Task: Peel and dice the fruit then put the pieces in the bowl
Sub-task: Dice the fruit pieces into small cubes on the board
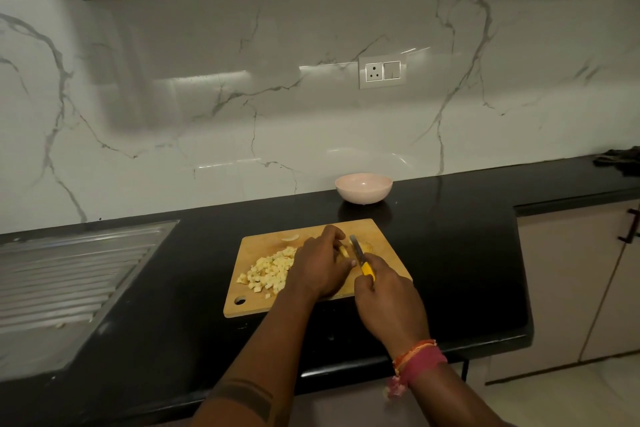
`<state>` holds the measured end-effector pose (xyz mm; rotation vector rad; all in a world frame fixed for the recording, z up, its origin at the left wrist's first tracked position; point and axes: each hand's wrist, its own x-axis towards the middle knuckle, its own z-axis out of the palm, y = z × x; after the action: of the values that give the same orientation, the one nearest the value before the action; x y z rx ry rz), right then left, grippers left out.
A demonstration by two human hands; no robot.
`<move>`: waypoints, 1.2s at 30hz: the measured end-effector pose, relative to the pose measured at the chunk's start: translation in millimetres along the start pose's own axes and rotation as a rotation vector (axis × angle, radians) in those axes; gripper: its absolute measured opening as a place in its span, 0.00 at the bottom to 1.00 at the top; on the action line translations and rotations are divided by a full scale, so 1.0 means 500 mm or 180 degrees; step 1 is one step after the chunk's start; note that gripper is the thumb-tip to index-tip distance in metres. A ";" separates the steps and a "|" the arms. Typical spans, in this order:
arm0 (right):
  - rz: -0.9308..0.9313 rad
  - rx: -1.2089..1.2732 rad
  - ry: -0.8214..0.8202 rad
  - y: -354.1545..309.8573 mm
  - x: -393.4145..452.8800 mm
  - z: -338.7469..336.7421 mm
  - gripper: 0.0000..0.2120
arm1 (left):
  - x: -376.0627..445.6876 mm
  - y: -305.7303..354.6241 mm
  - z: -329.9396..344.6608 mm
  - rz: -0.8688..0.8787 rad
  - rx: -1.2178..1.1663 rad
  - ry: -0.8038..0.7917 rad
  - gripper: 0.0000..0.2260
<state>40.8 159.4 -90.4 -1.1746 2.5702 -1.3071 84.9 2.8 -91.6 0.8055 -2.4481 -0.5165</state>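
Over the board (311, 302), hands — left (318, 265) curled on fruit (344, 251), right (389, 298) gripping knife (360, 258)

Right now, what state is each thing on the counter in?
Bowl: upright, looks empty.
Diced fruit: piled on the cutting board, not yet in the bowl.
Uncut fruit piece: steadied by the left hand.
Knife: gripped by the right hand, blade at the piece.

Pale yellow fruit cubes (268, 270), tan wooden board (381, 246), yellow knife handle (367, 269), pink bowl (363, 187), glossy black worktop (450, 236), white grey-veined marble wall (207, 97), red-orange wrist threads (417, 357)
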 end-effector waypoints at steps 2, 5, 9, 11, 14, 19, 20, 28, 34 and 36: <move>-0.0065 -0.0202 -0.0063 -0.002 -0.005 0.004 0.24 | -0.005 -0.019 -0.006 0.0044 0.0159 0.0048 0.15; -0.0143 -0.0392 -0.0076 -0.003 -0.009 0.008 0.24 | -0.015 -0.037 -0.015 0.0064 0.0364 0.0120 0.12; -0.0233 -0.0546 -0.0135 -0.003 -0.010 0.012 0.26 | -0.017 -0.046 -0.016 0.0138 0.0430 0.0215 0.11; -0.0288 -0.0648 -0.0159 -0.005 -0.014 0.017 0.28 | -0.016 -0.048 -0.016 0.0129 0.0428 0.0199 0.12; -0.0364 -0.0764 -0.0159 -0.006 -0.005 0.025 0.30 | -0.013 -0.047 -0.014 0.0176 0.0482 0.0222 0.11; -0.0489 -0.1037 -0.0201 -0.017 0.000 0.038 0.28 | -0.013 -0.046 -0.012 0.0253 0.0496 0.0267 0.10; -0.0508 -0.1060 -0.0200 -0.020 0.002 0.040 0.27 | -0.014 -0.045 -0.012 0.0286 0.0509 0.0272 0.09; -0.0691 -0.1190 -0.0388 -0.029 0.015 0.041 0.26 | -0.016 -0.041 -0.014 0.0291 0.0561 0.0357 0.08; -0.0675 -0.1230 -0.0218 -0.003 -0.055 0.025 0.27 | -0.012 -0.042 -0.008 0.0271 0.0626 0.0361 0.09; -0.0576 -0.1083 -0.0158 -0.010 -0.051 0.025 0.27 | -0.012 -0.045 -0.005 0.0211 0.0625 0.0377 0.09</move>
<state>66.4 165.5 -102.4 -1.5009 2.7804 -0.8679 100.2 -11.0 -102.8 0.8052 -2.4314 -0.1997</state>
